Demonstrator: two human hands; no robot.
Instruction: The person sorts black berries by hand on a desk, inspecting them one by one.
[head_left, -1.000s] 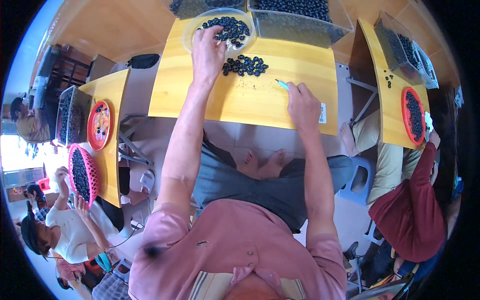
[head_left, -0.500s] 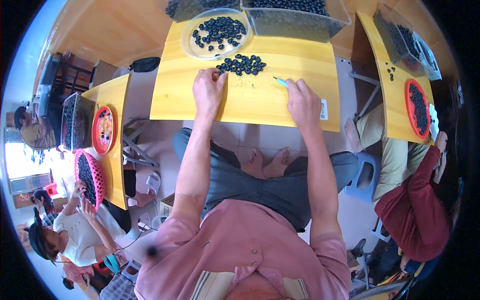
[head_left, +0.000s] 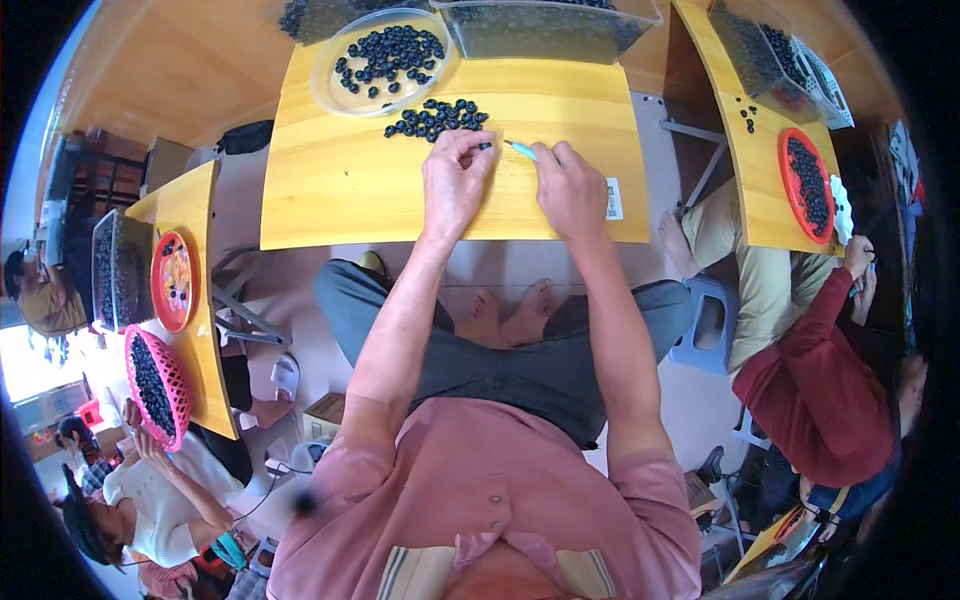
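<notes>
My left hand (head_left: 457,185) pinches one small dark round bead (head_left: 485,146) between thumb and fingertips, just above the yellow tabletop (head_left: 345,205). My right hand (head_left: 573,190) is closed round a slim light-blue pen-like tool (head_left: 523,150), its dark tip pointing left at the bead with a small gap between them. Beyond my left hand lies a loose pile of dark beads (head_left: 430,122). Farther back, a round clear plastic tray (head_left: 320,90) holds more of them.
Clear bins (head_left: 550,40) of dark beads stand along the far edge. A white label (head_left: 614,198) sits right of my right hand. Side tables carry red trays (head_left: 790,185); a person at the left works over a pink basket (head_left: 183,395), another person (head_left: 830,400) sits at the right.
My left hand has come away from the pile with a bead, moving right toward the tool. The two hands are now closer together. The whole view has shifted slightly.
</notes>
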